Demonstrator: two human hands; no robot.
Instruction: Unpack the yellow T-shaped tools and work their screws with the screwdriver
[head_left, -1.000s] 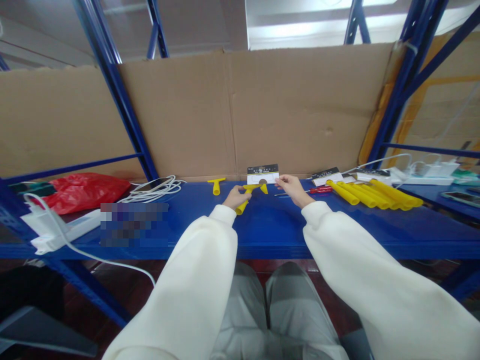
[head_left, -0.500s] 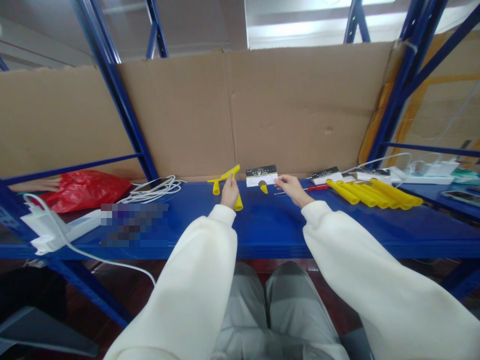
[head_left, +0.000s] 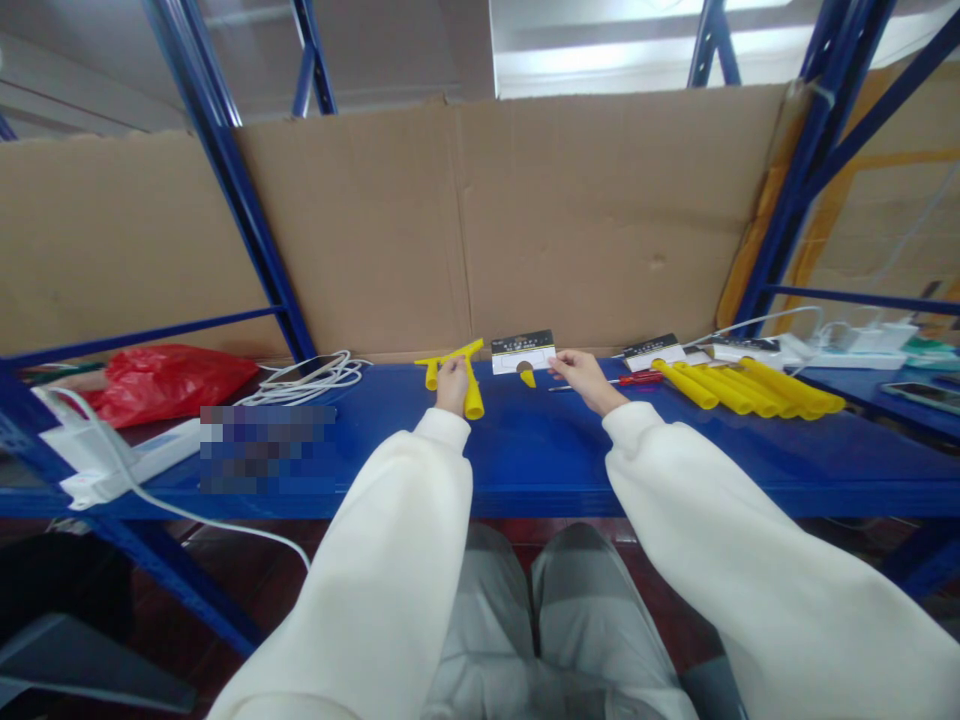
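Observation:
My left hand (head_left: 452,384) is closed at the crossbar of a yellow T-shaped tool (head_left: 473,395), its handle pointing toward me. A second yellow T-shaped tool (head_left: 430,372) lies just left, partly behind my fingers. My right hand (head_left: 583,376) pinches the right edge of a black-and-white printed card (head_left: 521,355). At the card's lower edge show a dark round spot and a small yellow piece (head_left: 529,379). Beside my right hand lies a screwdriver (head_left: 639,378) with a red handle, its shaft passing near my fingers.
Several yellow tubular handles (head_left: 750,388) with printed cards (head_left: 655,351) lie at right. At left are a red plastic bag (head_left: 176,383), a coiled white cable (head_left: 330,373) and a white power strip (head_left: 161,447). Cardboard (head_left: 585,220) backs the blue table (head_left: 540,450); a phone (head_left: 926,394) is far right.
My left hand has shifted slightly left and down, and the T-shaped tool's crossbar now lies flatter, closer to the other one. My right hand and the card have hardly moved.

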